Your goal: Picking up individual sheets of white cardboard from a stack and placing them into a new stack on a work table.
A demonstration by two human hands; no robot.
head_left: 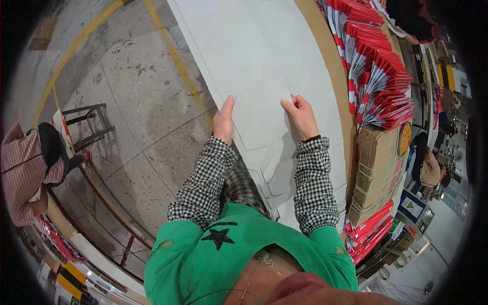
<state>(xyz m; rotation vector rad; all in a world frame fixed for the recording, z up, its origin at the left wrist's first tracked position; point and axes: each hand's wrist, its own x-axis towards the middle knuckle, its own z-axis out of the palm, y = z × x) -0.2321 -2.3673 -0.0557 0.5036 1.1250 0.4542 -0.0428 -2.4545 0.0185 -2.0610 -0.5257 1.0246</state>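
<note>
A long white sheet [264, 56] stretches away from my body, with thin cut or crease lines on its surface. My left hand [223, 123] grips its left edge, thumb on top and the other fingers mostly hidden. Over the middle of the white surface, my right hand [303, 118] is closed, thumb and forefinger pinching a thin edge of the sheet. A small dark gap shows beside those fingertips. Closer to my body lie white pieces with angular outlines [272, 175]. Whether they are part of the same sheet, I cannot tell.
Brown board [333, 66] borders the white sheet on the right. Beyond it are stacked red-and-white folded packages [376, 71] and a strapped cardboard bundle [373, 162]. At left, a person in a striped shirt [30, 173] is near a metal frame [86, 119]. Yellow lines mark the concrete floor [129, 76].
</note>
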